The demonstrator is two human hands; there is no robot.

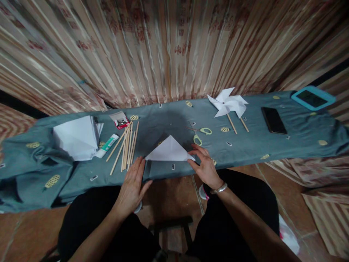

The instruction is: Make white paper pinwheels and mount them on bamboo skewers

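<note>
Folded white paper (pixel 170 150) lies flat on the cloth-covered table (pixel 174 109), close to the near edge, centred between both hands. It's a triangle: apex points away from the person, long straight side faces them. Long axis runs left-right, roughly along the table's near edge.

Left hand (pixel 133 182): fingers straight and together, thumb spread, tips at the paper's left corner, nothing gripped. Right hand (pixel 204 165): thumb and fingers bent around the right corner, touching it; can't tell if it's pinching or only pressing.

Containers: small red-and-white box (pixel 122 126), lid flap up, small metal pieces inside, too small to identify. White-and-green tube (pixel 107 145) lies on a diagonal, contents not visible.

Between box/tube and left hand: loose wooden sticks (pixel 125 147), mostly lengthwise away from the person, some crossing. Far left: paper stack (pixel 75 138). Green-handled scissors (pixel 201 130) lie just beyond the right hand, blades toward the left, handles spread. Further right: two overlapping paper pinwheels (pixel 225 103), sticks toward the person, then a dark phone (pixel 273 120).
</note>
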